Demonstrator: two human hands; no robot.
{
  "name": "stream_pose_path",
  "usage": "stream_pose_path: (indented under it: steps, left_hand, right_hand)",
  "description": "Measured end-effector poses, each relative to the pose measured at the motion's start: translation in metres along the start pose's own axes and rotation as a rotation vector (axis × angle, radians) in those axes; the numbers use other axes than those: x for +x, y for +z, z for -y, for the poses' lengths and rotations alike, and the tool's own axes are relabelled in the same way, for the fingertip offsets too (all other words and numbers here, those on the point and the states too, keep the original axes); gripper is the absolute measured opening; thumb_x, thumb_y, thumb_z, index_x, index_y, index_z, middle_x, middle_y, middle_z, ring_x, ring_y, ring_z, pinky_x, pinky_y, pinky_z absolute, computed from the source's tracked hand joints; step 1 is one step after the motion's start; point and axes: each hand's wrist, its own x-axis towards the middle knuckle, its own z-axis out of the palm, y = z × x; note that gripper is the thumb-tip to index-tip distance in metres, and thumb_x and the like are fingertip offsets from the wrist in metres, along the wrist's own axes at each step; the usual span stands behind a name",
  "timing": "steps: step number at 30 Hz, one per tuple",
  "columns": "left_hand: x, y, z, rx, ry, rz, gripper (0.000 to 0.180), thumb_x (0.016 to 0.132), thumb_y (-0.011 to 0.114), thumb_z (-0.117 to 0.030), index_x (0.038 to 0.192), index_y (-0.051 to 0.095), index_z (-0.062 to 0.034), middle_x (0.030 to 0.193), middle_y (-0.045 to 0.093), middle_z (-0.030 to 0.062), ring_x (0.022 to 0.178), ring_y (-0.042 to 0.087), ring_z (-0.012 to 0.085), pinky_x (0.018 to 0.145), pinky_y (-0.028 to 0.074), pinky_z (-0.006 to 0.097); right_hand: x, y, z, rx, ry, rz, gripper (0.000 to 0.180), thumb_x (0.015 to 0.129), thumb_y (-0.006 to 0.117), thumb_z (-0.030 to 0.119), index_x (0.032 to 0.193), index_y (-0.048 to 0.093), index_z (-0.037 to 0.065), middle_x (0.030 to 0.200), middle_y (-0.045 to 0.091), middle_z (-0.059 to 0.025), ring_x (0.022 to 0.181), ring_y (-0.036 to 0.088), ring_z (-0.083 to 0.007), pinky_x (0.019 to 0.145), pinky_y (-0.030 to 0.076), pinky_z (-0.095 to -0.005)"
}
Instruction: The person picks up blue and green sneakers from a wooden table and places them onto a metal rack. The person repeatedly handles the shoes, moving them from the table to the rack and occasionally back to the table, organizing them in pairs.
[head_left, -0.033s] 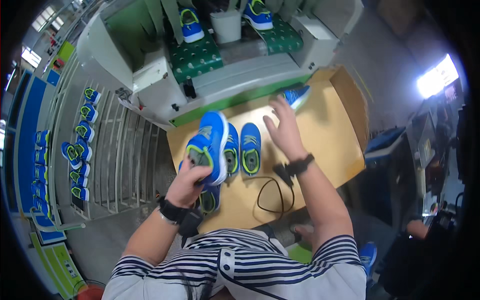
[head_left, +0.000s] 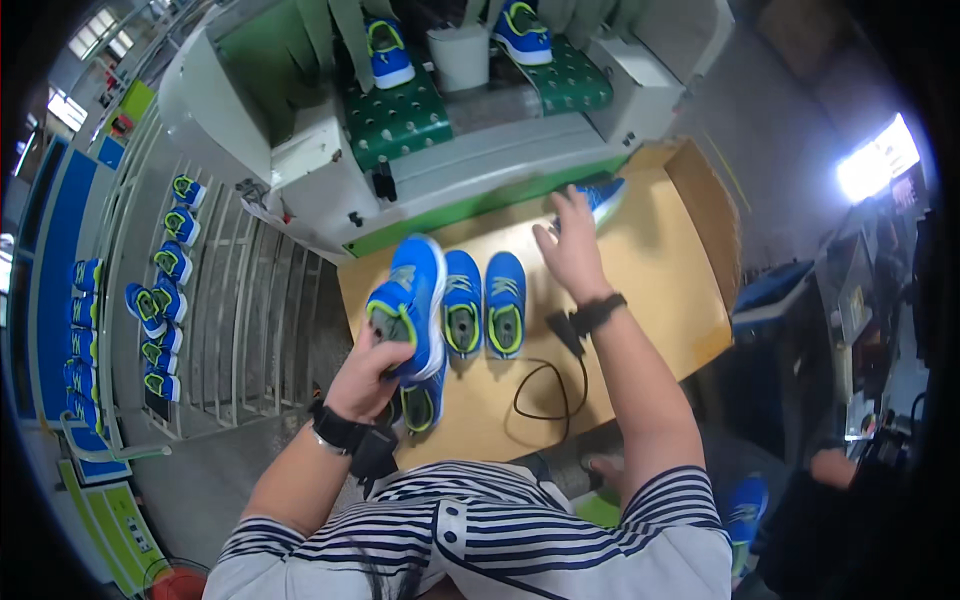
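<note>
My left hand (head_left: 362,382) grips a blue running shoe (head_left: 424,275) with lime trim and a white sole, thumb at its collar, raised over the left side of the table. Partly covered below it is another blue shoe (head_left: 428,398). Two more shoes, a middle one (head_left: 463,285) and a right one (head_left: 506,283), stand side by side with toes pointing away from me. My right hand (head_left: 577,258) is open, fingers apart, beside a blue shoe (head_left: 606,197) at the table's far edge. Whether its fingertips touch that shoe, I cannot tell.
Beyond the tan table (head_left: 655,300) stands a machine with green perforated belts (head_left: 400,125) carrying shoes. A black cable (head_left: 540,365) loops on the table. Cardboard (head_left: 705,205) rises at its right. Left is a metal rack (head_left: 235,320) with several shoes; another person's hand (head_left: 832,468) shows at right.
The held shoe has shifted slightly left and down, uncovering more of the middle shoe. My right hand has barely moved, its fingers closer to the far shoe. The view has shifted slightly.
</note>
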Motion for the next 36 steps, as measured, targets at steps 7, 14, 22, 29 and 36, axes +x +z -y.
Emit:
stream_pose_path:
  steps: [7,14,22,29,36]
  left_hand:
    - [-0.057,-0.088,-0.008,0.032,-0.03,-0.306,0.092,0.079,0.059,0.008,0.161,0.022,-0.0149,0.148,0.046,0.009,0.134,0.048,0.0252,0.111,0.041,0.038]
    - [-0.072,-0.123,0.004,0.004,-0.046,-0.319,0.086,0.081,0.057,0.006,0.159,0.027,-0.0155,0.14,0.052,0.0073,0.126,0.054,0.0244,0.106,0.044,0.037]
    - [-0.065,-0.108,0.02,0.032,-0.095,-0.227,0.09,0.079,0.057,0.006,0.16,0.023,-0.0163,0.14,0.052,0.0087,0.125,0.054,0.0258,0.107,0.045,0.04]
    - [-0.092,-0.098,0.02,0.07,-0.101,-0.297,0.087,0.079,0.055,0.007,0.159,0.025,-0.0129,0.14,0.052,0.0093,0.126,0.054,0.027,0.108,0.044,0.04]
    - [-0.096,-0.119,0.019,0.13,-0.131,-0.318,0.075,0.082,0.058,0.004,0.152,0.036,-0.013,0.134,0.056,0.0072,0.121,0.057,0.0243,0.104,0.047,0.039]
  right_hand:
    - [0.019,0.031,-0.058,-0.567,0.381,0.092,0.103,0.068,0.089,0.025,0.154,0.034,0.016,0.158,0.03,-0.0256,0.149,0.027,-0.0419,0.117,0.029,-0.0581]
    - [-0.059,0.007,-0.007,-0.017,0.377,0.005,0.075,0.078,0.076,0.009,0.146,0.044,0.009,0.147,0.042,-0.0298,0.135,0.045,-0.0476,0.112,0.041,-0.0448]
    - [-0.149,-0.081,-0.044,0.525,0.715,0.117,0.074,0.085,0.081,0.019,0.146,0.042,0.004,0.14,0.053,-0.0165,0.126,0.054,-0.0282,0.104,0.047,-0.0403]
    - [-0.091,-0.153,-0.183,-0.507,0.573,0.191,0.099,0.052,0.099,0.024,0.137,0.051,0.003,0.143,0.049,-0.0203,0.135,0.042,-0.0412,0.113,0.039,-0.0453]
    - [-0.109,-0.118,-0.105,-0.222,0.676,0.391,0.075,0.065,0.09,0.047,0.115,0.058,0.001,0.101,0.07,-0.0231,0.094,0.07,-0.0399,0.083,0.054,-0.0483]
